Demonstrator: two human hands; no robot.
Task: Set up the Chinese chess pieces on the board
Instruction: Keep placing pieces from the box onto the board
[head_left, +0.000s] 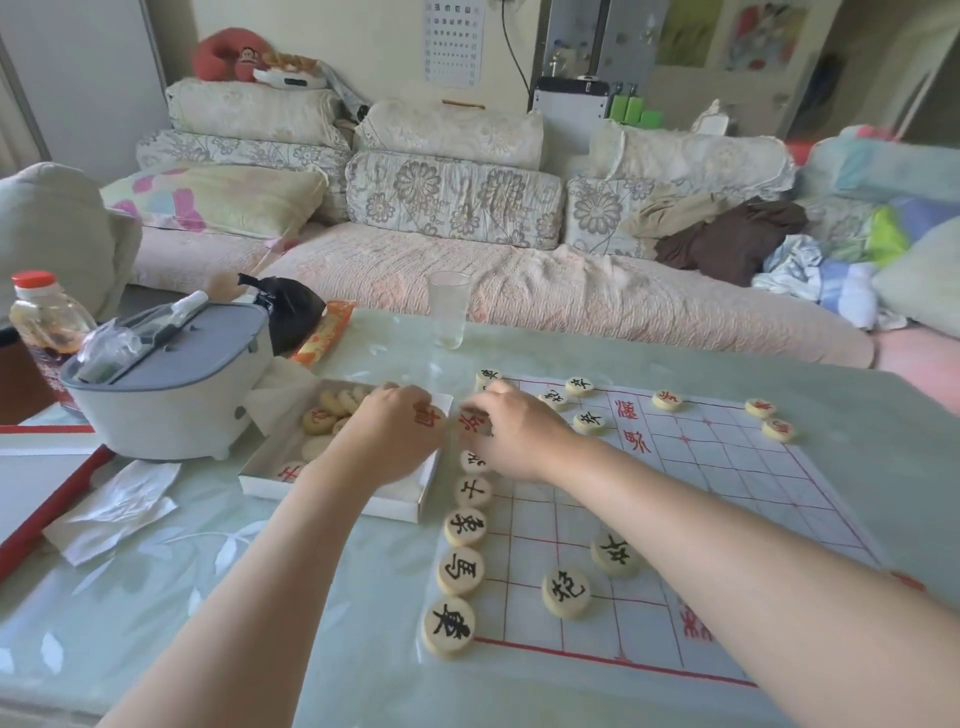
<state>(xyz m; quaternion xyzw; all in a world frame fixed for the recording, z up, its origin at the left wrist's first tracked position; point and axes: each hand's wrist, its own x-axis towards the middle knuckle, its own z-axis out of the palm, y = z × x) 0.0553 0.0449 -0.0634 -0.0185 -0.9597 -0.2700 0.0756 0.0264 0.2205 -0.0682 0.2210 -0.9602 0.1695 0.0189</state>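
Observation:
A white paper board (727, 483) with red grid lines lies on the table. Several cream round pieces with black characters stand in a column along its left edge, the nearest one (448, 627) at the corner. More black pieces (566, 592) sit inside the grid, and three red-marked pieces (777, 429) lie at the far right. A white box (332, 493) left of the board holds several loose pieces. My left hand (387, 436) reaches over the box with curled fingers; what it holds is hidden. My right hand (511, 431) hovers over the column's upper part, fingers bent down on a piece.
A grey-and-white appliance (166, 384) stands left of the box, a bottle (44, 332) behind it. A clear glass (449, 309) stands at the table's far edge. Crumpled tissue (119, 509) and a red-edged tray (47, 499) lie at the left. A sofa runs behind the table.

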